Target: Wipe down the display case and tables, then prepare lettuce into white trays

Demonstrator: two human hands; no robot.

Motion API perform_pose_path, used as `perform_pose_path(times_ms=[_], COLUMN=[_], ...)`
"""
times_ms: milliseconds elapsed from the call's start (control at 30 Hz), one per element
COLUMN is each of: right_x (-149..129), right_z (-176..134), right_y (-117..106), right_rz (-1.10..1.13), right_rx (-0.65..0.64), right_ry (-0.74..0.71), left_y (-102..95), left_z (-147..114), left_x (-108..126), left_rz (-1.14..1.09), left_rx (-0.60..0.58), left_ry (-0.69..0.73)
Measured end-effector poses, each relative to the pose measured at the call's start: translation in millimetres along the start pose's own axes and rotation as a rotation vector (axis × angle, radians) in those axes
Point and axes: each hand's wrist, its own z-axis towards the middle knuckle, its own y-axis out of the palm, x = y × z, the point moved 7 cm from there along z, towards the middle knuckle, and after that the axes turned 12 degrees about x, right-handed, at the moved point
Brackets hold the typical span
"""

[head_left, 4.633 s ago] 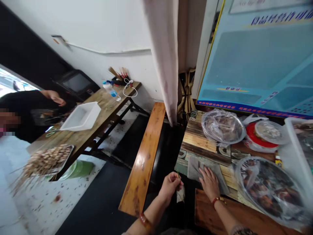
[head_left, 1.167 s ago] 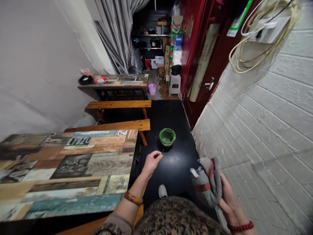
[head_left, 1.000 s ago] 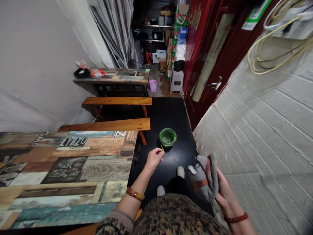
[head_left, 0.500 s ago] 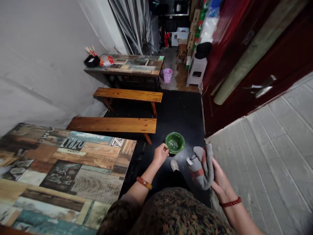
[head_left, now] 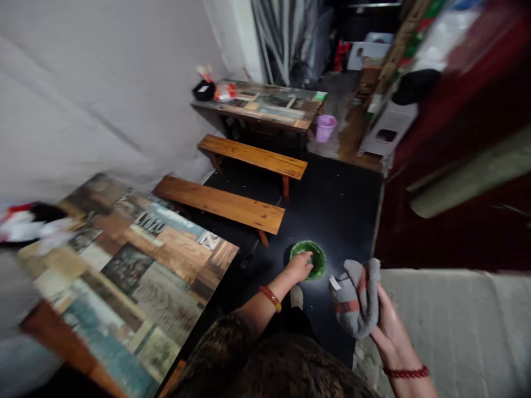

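My left hand [head_left: 300,266], with an amber-coloured bangle on its wrist, is over the near left part of a green basin [head_left: 319,261]. Its fingers extend over the inside, slightly apart, and nothing shows in them. The basin appears to stand on the dark floor in front of my shoe [head_left: 296,297]. On the right, a bunched grey towel [head_left: 350,307] with orange-red stripes and a white label is in my right hand [head_left: 389,320]. That hand's fingers are partly hidden behind the towel; a red bead bracelet circles its wrist.
A patchwork-patterned table [head_left: 141,276] stands close on my left. Beyond it are two wooden benches [head_left: 219,204] and a second table [head_left: 274,105]. A pink bin [head_left: 326,128] and a grey stool [head_left: 390,130] stand farther off. A dark red door [head_left: 464,221] lies to the right.
My left hand has gone from the basin's left rim to over its inside. The right hand still has the towel. The view has turned left, bringing in more of the near table.
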Motion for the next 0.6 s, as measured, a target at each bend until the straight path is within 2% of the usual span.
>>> perform_pose_path(times_ms=[67, 133, 200, 267, 333, 433, 500, 600], right_x=[0.3, 6.8, 20.4, 42.9, 72.7, 125.6, 162.4, 217.1], right_z=[11.0, 20.9, 25.4, 20.2, 4.3, -32.8, -58.9, -95.3], right_y=[15.2, 36.3, 65.0, 99.7, 135.6, 180.9, 201.9, 230.7], right_rz=[-0.054, -0.131, -0.227, -0.356, -0.488, -0.631, -0.678, -0.699], right_rx=[-0.021, -0.054, -0.103, -0.169, -0.253, -0.39, -0.463, -0.627], right_ry=[0.009, 0.033, 0.063, 0.105, 0.138, 0.163, 0.178, 0.197], left_y=[-11.6, -34.6, -69.9, -113.9, -159.7, -217.7, -244.8, -270.0], left_z=[-6.2, -17.5, -37.0, -68.7, -113.6, -199.1, -258.5, -334.9], left_x=[-4.4, -13.7, -30.9, -58.5, -95.2, -157.1, -194.5, -240.7], left_rz=[-0.028, -0.072, -0.125, -0.18, -0.232, -0.311, -0.36, -0.44], left_rx=[0.032, 0.099, 0.201, 0.335, 0.493, 0.741, 0.882, 1.042], left_ry=[-0.03, -0.063, -0.106, -0.171, -0.26, -0.415, -0.496, -0.572])
